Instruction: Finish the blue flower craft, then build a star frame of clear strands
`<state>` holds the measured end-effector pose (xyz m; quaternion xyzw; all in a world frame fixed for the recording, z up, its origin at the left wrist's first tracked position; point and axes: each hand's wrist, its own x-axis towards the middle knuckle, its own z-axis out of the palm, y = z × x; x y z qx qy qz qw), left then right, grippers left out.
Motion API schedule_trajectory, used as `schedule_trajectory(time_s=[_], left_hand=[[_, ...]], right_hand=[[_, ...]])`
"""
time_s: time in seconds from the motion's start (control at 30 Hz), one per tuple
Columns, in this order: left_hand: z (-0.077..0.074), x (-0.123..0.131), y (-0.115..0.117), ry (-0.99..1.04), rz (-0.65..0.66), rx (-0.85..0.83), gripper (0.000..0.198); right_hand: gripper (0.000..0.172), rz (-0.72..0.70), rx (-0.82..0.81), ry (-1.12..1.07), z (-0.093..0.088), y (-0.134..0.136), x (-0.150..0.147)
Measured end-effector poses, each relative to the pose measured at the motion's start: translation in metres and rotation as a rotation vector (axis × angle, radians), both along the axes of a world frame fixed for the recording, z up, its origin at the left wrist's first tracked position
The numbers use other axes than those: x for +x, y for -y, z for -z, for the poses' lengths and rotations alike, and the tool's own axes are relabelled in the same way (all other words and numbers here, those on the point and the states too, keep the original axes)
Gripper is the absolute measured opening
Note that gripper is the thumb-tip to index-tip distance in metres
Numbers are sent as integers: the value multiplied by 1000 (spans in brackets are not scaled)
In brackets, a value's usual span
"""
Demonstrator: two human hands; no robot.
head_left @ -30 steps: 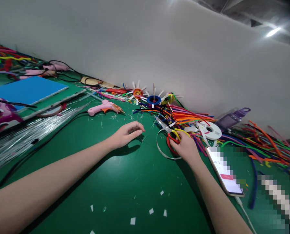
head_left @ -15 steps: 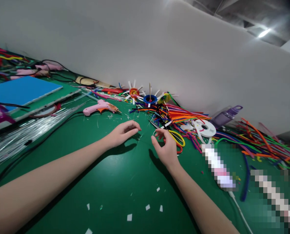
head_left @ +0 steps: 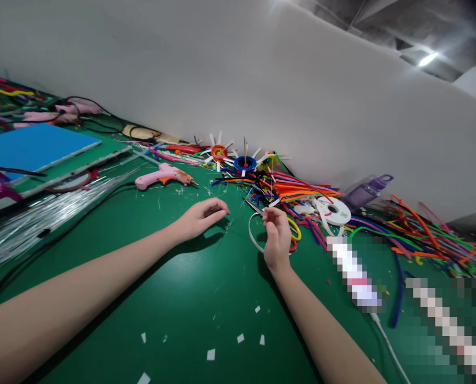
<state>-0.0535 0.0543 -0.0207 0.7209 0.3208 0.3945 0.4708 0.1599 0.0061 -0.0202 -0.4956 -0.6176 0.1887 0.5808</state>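
Head view: scissors (head_left: 297, 226) just released, centre right, freeing right hand (head_left: 276, 240); fingers narrow beside white ribbon (head_left: 250, 230), grip unclear. Left hand (head_left: 201, 217) loosely curled, empty.

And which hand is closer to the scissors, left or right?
Right. The right hand is just in front of the scissors, hiding their middle; the left hand is off to their left, well apart from them.

Dim light. Ceiling lamp (head_left: 428, 58) flaring, upper right. Soft sheen on green bench (head_left: 198, 277). Shadow under left forearm (head_left: 110, 288). Lower-right corner pixelated.
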Motion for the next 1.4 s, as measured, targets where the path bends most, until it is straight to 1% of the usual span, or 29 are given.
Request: schedule_trajectory(time_s=[0.2, 0.4, 0.47, 0.6, 0.7, 0.83, 0.93, 1.03, 1.13, 1.27, 1.33, 1.4], left_hand=[[-1, 0, 1, -5, -5, 5, 29], [0, 0, -1, 4, -2, -14, 32], [1, 0, -1, 4, -11, -17, 32], [1, 0, -1, -5, -22, -28, 31], [1, 0, -1, 0, -24, -43, 30], [0, -1, 0, 30, -20, -58, 28], [-1, 0, 2, 74, -19, -66, 26], [-1, 0, 3, 153, -42, -48, 25], [2, 1, 2, 223, -62, -2, 27], [8, 1, 0, 255, -136, 33, 25], [8, 0, -1, 258, -187, 38, 23], [6, -2, -1, 245, -256, 69, 21]], right_hand=[[34, 60, 26, 21, 2, 2, -3], [32, 63, 63, 106, 0, 5, -6], [31, 64, 64, 82, 0, 4, -8], [30, 83, 103, -45, -1, 2, -9], [26, 75, 109, -86, -2, 1, -8], [22, 85, 43, -112, -1, -3, -6], [23, 84, -27, -174, 0, -11, -2], [25, 30, -127, -222, -2, -18, 3], [25, -54, -230, -207, -4, -24, 4], [27, -127, -315, -184, -7, -32, 0], [30, -147, -356, -226, -7, -37, -3], [34, -175, -430, -296, -7, -42, -6]])
